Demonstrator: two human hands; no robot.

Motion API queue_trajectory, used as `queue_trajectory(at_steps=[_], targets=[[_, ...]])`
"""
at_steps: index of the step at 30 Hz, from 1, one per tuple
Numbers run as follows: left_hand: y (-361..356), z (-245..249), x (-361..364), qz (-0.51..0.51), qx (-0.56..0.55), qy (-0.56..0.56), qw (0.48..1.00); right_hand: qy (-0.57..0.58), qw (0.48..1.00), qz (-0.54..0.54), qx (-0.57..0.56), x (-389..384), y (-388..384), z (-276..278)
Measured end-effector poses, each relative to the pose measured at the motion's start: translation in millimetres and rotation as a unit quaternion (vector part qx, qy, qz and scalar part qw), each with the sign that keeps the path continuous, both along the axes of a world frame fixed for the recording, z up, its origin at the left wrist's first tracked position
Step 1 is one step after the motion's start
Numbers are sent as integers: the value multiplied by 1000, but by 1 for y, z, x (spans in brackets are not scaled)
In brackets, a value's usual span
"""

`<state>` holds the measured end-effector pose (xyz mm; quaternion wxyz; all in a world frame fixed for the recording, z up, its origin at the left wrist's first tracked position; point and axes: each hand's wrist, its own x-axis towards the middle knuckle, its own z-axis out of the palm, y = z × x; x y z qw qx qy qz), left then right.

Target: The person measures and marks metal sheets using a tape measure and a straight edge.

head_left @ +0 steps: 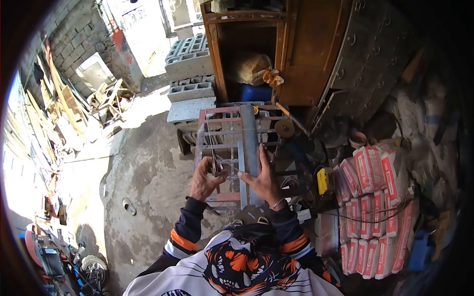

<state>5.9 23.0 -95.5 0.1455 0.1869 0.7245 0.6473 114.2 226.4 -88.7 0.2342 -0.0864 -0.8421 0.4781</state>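
My left hand (206,178) is closed in a pinch at the left of a metal frame (223,197). A thin metal rod (211,143) rises from its fingers; the lower end is hard to make out. My right hand (264,181) lies with fingers stretched along a grey pipe (250,130) that runs lengthwise over the frame. Its thumb points left and touches a narrow flat metal bar (242,163) beside the pipe. The frame has several crossbars, some of them reddish.
Concrete blocks (189,66) are stacked beyond the frame, next to a wooden cabinet (281,49). Red and white bags (370,170) are piled at right, near a yellow object (323,181). A slipper (129,206) lies on the floor; wood scraps (61,98) lean at left.
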Motion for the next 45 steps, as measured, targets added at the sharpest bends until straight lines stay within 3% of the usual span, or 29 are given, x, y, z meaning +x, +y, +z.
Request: queue_trajectory(at_steps=[1, 2, 3, 5, 6, 7, 10, 12, 18, 23, 27, 33, 39, 42, 45], targets=[[-6, 2, -13, 2, -105, 164, 981, -13, 1000, -1, 3, 0, -1, 4], [-8, 2, -21, 5, -208, 319, 925, -1, 1000, -10, 21, -2, -1, 3], [-8, 17, -21, 31, -236, 355, 904, -1, 1000, -5, 20, -3, 0, 3], [-14, 15, -48, -8, -240, 393, 888, -4, 999, -6, 46, -5, 2, 2], [-14, 18, -59, -28, -213, 319, 923, -4, 999, -1, 45, -7, 3, 1], [-12, 22, -63, -13, -201, 318, 927, 12, 998, 0, 57, -10, 5, 0], [-12, 25, -83, 3, -269, 327, 906, 14, 997, 13, 70, -16, 19, 7], [-13, 26, -91, 8, -293, 402, 868, -2, 997, 30, 71, -18, 30, 14], [-19, 42, -76, 0, -330, 350, 877, -22, 980, 125, 152, -22, 47, 34], [-39, 40, -56, 9, -383, 307, 871, -11, 976, 155, 154, -14, 14, 45], [-54, 39, -56, 18, -347, 348, 871, -2, 978, 147, 150, -13, 6, 39], [-54, 63, -78, -29, -342, 293, 892, -31, 967, 158, 198, -10, 8, 53], [-38, 71, -97, -69, -220, 339, 912, -66, 972, 137, 182, -5, 3, 58], [-33, 64, -114, -149, -240, 410, 867, -68, 967, 129, 208, -5, -1, 63], [-25, 59, -122, -166, -205, 414, 871, -75, 968, 131, 202, -3, -2, 65]])
